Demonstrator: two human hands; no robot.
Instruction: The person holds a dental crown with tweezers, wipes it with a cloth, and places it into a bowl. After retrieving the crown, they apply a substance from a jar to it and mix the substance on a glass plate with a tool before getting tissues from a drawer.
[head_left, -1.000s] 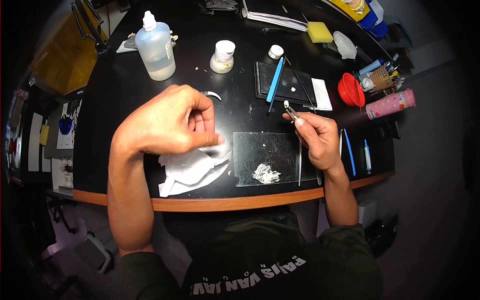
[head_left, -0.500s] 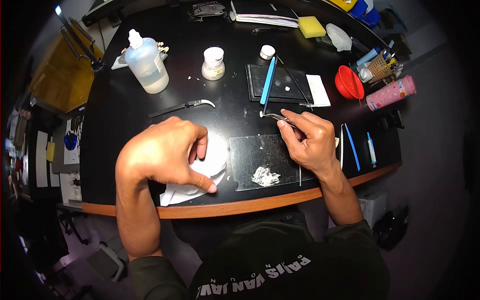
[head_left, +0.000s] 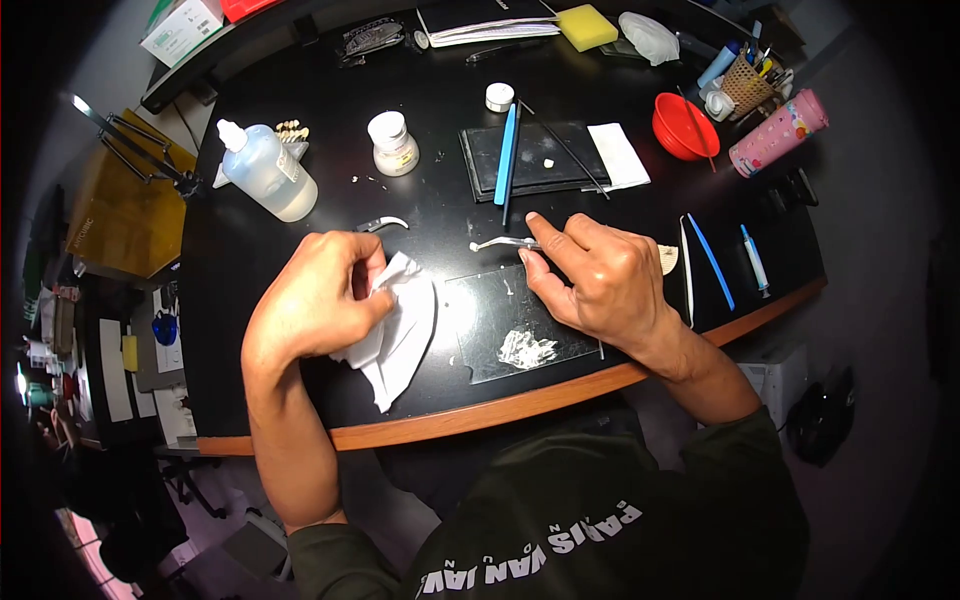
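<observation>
My left hand [head_left: 318,300] pinches a white cloth or tissue [head_left: 405,335], which hangs in folds over the table's near side. In my right hand [head_left: 600,275] are slim curved tweezers [head_left: 510,242], held between thumb and fingers and pointing left. A tiny whitish piece [head_left: 474,246] sits at their tip; its exact kind is too small to make out. Below lies a glass slab [head_left: 470,310] with a patch of white material [head_left: 527,350] smeared on it. Just beyond my left hand lies another curved-tipped instrument [head_left: 388,222], partly hidden.
Behind stand a squeeze bottle [head_left: 270,175], a small jar [head_left: 393,145] and a round white pot [head_left: 499,97]. A black tray [head_left: 480,165] carries a blue-handled tool [head_left: 507,155]. To the right are a red bowl [head_left: 680,130], a pink flask [head_left: 775,135] and a syringe [head_left: 754,262].
My left hand has closed on the white cloth and lifted part of it. My right hand has turned the tweezers so they point more to the left. The view has shifted slightly.
</observation>
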